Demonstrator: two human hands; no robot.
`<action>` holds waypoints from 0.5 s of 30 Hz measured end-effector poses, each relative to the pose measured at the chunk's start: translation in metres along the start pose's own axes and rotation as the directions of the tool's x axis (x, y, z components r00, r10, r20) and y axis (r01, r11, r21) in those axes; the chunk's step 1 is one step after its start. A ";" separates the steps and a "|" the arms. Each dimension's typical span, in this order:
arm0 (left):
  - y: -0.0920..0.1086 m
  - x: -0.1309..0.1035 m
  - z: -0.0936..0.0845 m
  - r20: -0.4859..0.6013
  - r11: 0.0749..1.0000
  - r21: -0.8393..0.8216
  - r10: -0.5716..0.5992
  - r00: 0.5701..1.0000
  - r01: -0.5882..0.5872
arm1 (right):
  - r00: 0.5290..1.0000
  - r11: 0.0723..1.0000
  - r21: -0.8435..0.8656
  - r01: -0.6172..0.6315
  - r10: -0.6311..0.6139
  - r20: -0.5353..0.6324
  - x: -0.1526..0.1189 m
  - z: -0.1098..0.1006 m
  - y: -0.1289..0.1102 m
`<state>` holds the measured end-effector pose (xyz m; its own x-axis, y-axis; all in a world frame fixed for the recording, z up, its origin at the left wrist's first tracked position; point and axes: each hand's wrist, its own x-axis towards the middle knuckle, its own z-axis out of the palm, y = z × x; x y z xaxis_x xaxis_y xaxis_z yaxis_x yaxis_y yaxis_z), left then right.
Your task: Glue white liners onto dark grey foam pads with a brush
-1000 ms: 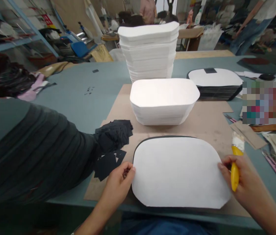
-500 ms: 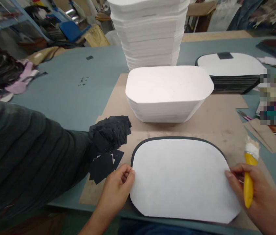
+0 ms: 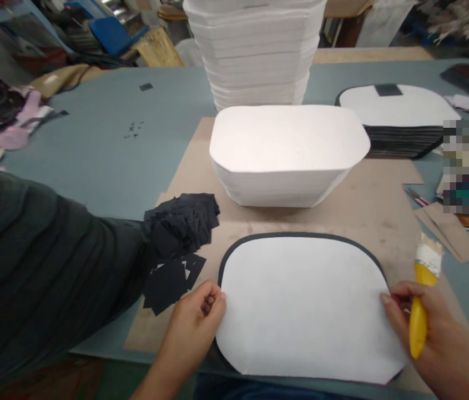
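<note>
A white rounded sheet point(image 3: 304, 311) lies over a black piece point(image 3: 296, 235) whose border shows along the top and sides. My left hand point(image 3: 196, 316) pinches the sheet's left edge between thumb and fingers. At the right edge, the thumb and forefinger of my right hand point(image 3: 429, 322) close on the sheet. That same hand keeps a paintbrush point(image 3: 418, 328) with a yellow handle tucked in it, pale bristles pointing up. Black squares point(image 3: 165, 286) lie loosely to the left of my left hand, below a thicker pile of black squares point(image 3: 184, 222).
A stack of white sheets point(image 3: 288, 139) stands ahead, with a taller white stack point(image 3: 259, 55) behind. Far right sits a stack of black-edged pieces point(image 3: 404, 141). Brown cardboard point(image 3: 367, 205) covers part of the blue-green table point(image 3: 105, 111). A dark sleeve point(image 3: 63, 261) reaches in from the left.
The camera view has shifted slightly. Both hands keep their places at the sheet's edges, and the paintbrush stays in my right hand, tilted a little differently.
</note>
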<state>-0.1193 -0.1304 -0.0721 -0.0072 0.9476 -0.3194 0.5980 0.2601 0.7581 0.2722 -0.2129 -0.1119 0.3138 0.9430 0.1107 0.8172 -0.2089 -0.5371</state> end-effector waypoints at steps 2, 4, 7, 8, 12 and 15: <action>-0.005 0.002 0.000 0.005 1.000 0.019 0.012 1.000 -0.012 | 0.999 1.000 0.000 0.006 -0.006 -0.049 -0.001 0.001 -0.015; -0.010 0.004 0.001 0.000 0.999 0.028 0.039 0.999 -0.039 | 0.997 1.000 0.018 0.018 -0.016 -0.081 -0.001 0.002 -0.027; -0.015 0.005 0.001 -0.030 0.995 0.036 0.095 0.995 -0.094 | 0.997 0.999 0.040 0.030 -0.027 -0.075 0.000 0.003 -0.035; -0.015 0.005 0.000 -0.031 0.994 0.041 0.105 0.994 -0.104 | 0.997 0.999 0.043 0.033 -0.030 -0.072 0.000 0.003 -0.036; -0.007 0.005 -0.003 0.003 0.989 0.093 0.111 0.994 -0.111 | 0.995 0.997 0.035 0.074 -0.072 -0.063 0.003 0.002 -0.040; -0.004 0.006 -0.007 0.013 0.977 0.167 0.132 0.991 -0.132 | 0.997 0.997 -0.019 0.081 -0.081 -0.004 0.008 -0.004 -0.041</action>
<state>-0.1269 -0.1247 -0.0728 0.0816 0.9711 -0.2241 0.7191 0.0984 0.6879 0.2424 -0.1978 -0.0858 0.2483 0.9559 0.1571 0.8490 -0.1366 -0.5105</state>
